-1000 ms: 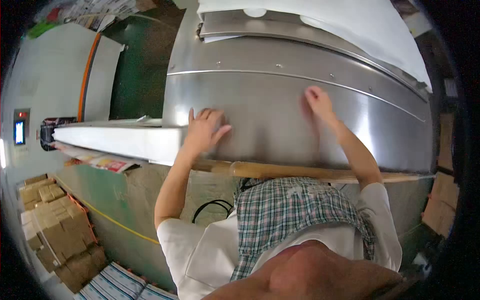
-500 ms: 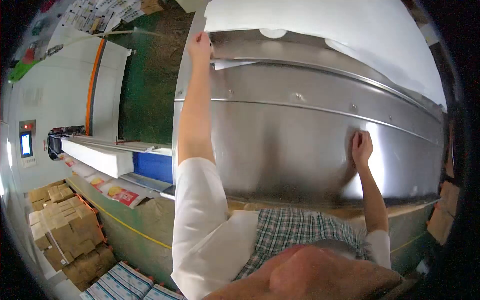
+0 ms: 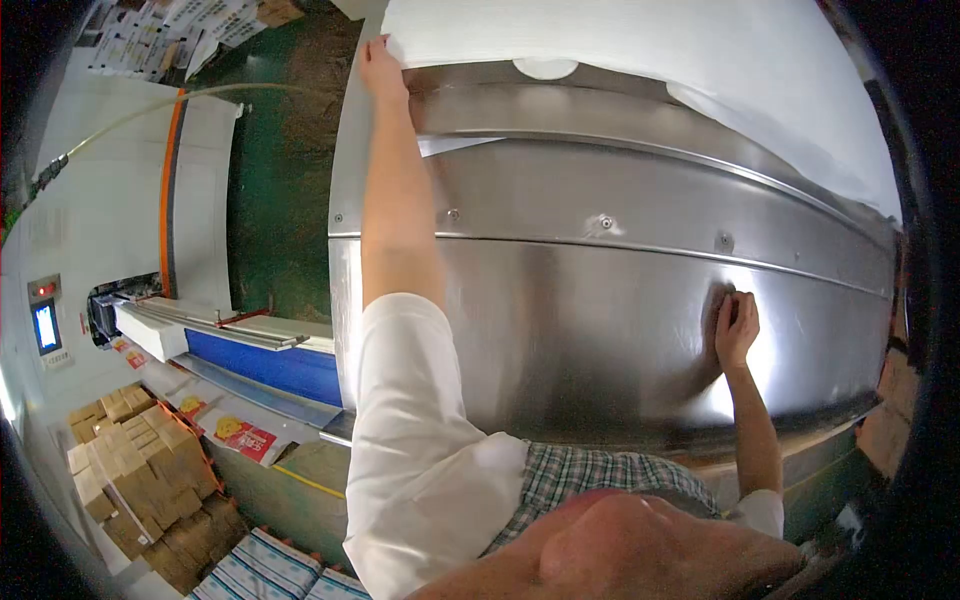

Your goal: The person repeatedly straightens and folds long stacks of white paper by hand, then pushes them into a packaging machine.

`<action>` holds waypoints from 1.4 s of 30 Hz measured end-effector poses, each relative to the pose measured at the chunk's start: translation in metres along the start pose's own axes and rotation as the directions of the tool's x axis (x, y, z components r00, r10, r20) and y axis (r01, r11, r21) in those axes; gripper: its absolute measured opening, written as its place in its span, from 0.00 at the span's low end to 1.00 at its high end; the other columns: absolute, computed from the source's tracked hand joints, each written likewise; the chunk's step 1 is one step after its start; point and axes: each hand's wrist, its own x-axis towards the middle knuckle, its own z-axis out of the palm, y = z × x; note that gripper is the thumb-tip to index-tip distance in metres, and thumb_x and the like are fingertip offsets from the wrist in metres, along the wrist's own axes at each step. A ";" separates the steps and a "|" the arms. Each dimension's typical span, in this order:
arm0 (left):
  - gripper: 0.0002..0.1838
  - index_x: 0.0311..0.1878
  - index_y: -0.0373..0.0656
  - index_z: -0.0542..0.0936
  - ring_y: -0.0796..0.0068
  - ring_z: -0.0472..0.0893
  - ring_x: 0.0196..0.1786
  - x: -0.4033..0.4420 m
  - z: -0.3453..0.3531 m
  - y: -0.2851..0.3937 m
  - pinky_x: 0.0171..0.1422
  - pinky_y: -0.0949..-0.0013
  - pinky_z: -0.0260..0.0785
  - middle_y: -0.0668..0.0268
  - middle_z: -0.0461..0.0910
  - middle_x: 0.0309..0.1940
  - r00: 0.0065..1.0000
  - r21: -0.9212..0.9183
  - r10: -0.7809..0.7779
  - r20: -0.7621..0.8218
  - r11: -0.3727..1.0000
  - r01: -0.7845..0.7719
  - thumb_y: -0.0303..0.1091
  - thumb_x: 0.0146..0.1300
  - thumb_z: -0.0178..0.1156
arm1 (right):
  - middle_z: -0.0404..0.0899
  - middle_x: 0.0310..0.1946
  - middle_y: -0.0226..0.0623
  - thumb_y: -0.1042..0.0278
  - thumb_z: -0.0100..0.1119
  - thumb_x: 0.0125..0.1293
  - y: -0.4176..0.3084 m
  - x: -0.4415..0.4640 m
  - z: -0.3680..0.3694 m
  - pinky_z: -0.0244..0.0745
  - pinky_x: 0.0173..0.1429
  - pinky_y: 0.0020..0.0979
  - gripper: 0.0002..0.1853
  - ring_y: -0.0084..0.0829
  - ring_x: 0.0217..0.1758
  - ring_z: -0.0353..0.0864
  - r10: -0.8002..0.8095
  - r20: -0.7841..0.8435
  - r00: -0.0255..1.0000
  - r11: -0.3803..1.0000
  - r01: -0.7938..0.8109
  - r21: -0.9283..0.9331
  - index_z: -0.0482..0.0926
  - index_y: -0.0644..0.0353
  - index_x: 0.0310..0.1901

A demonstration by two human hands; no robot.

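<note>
My left hand (image 3: pixel 382 70) reaches far forward to the left corner of a wide white sheet (image 3: pixel 600 30), its fingers closed at the sheet's edge. The sheet looks like soft paper or cloth and lies over the back of a shiny metal panel (image 3: pixel 540 320). A white scrap (image 3: pixel 455 145) pokes out from under the metal lip near my left forearm. Over the panel's right part, my right hand (image 3: pixel 738 330) is loosely closed with curled fingers and nothing visible in it. Its dark reflection shows in the metal; whether it touches the surface I cannot tell.
To the left, a white block (image 3: pixel 150 330) lies on a conveyor with a blue belt (image 3: pixel 265 362), beside a machine with a lit screen (image 3: pixel 46 328). Printed packaging film (image 3: pixel 240 430), cardboard packs (image 3: pixel 140 460) and blue-white packs (image 3: pixel 265 570) are below. A hose (image 3: pixel 110 125) arcs above.
My left hand and the white sheet's edge have shifted farther away over the panel. On the conveyor, the white block has slid left, baring more blue belt. The whole view has shifted slightly.
</note>
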 end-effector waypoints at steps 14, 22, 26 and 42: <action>0.34 0.51 0.49 0.75 0.60 0.75 0.50 -0.004 0.018 0.066 0.55 0.61 0.63 0.57 0.77 0.45 0.621 0.687 -0.300 0.724 0.230 -0.689 0.67 0.52 0.49 | 0.68 0.25 0.43 0.75 0.52 0.57 0.006 0.000 0.002 0.66 0.33 0.38 0.03 0.44 0.29 0.70 0.009 -0.001 1.000 1.000 -0.009 0.010 0.68 0.63 0.29; 0.62 0.65 0.46 0.56 0.59 0.66 0.60 -0.106 0.120 0.090 0.63 0.58 0.59 0.56 0.68 0.56 0.272 0.391 -0.386 0.882 0.275 -0.878 0.69 0.24 0.65 | 0.69 0.25 0.42 0.74 0.53 0.56 0.010 -0.003 0.003 0.66 0.33 0.38 0.04 0.44 0.29 0.70 -0.004 -0.043 0.999 1.000 0.005 0.009 0.69 0.63 0.30; 0.56 0.63 0.51 0.60 0.56 0.64 0.61 -0.112 0.115 0.078 0.61 0.38 0.51 0.61 0.65 0.59 0.302 0.346 -0.286 0.909 0.114 -0.931 0.60 0.26 0.70 | 0.72 0.25 0.42 0.71 0.54 0.58 0.005 0.015 -0.006 0.68 0.33 0.35 0.05 0.41 0.28 0.73 0.100 0.040 0.994 0.983 -0.105 0.149 0.71 0.64 0.31; 0.49 0.63 0.47 0.60 0.57 0.64 0.61 -0.150 0.075 0.080 0.62 0.41 0.50 0.60 0.66 0.59 0.459 0.482 -0.268 0.847 0.024 -0.876 0.53 0.35 0.67 | 0.72 0.50 0.49 0.36 0.40 0.59 -0.125 0.301 0.063 0.55 0.63 0.46 0.34 0.46 0.59 0.66 -0.360 0.351 0.864 0.922 0.388 -0.008 0.71 0.59 0.53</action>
